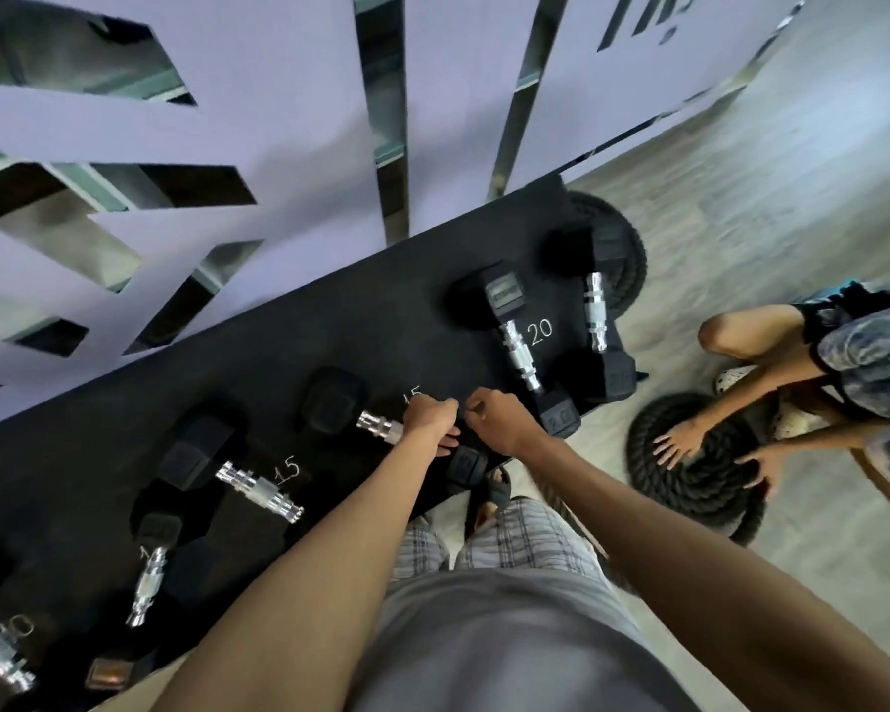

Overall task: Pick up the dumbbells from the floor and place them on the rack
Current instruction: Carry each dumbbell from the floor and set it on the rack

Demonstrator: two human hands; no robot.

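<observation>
A black rack (330, 321) runs diagonally across the view, marked with white numbers 15 and 20. Several black hex dumbbells with chrome handles lie on it. My left hand (430, 416) is wrapped around the handle of a 15 dumbbell (340, 403) that rests on the rack near its front edge. My right hand (499, 421) is curled into a fist just to the right of the left hand, above the same dumbbell's near head; I cannot tell whether it holds anything. Two 20 dumbbells (520, 346) (594, 310) lie at the rack's right end. Another 15 dumbbell (258, 488) lies to the left.
A second person crouches at the right with both hands on a coiled black battle rope (700, 480) on the grey floor. A pale wall with mirror cutouts (278, 146) stands behind the rack. More dumbbells (147, 583) fill the rack's left part.
</observation>
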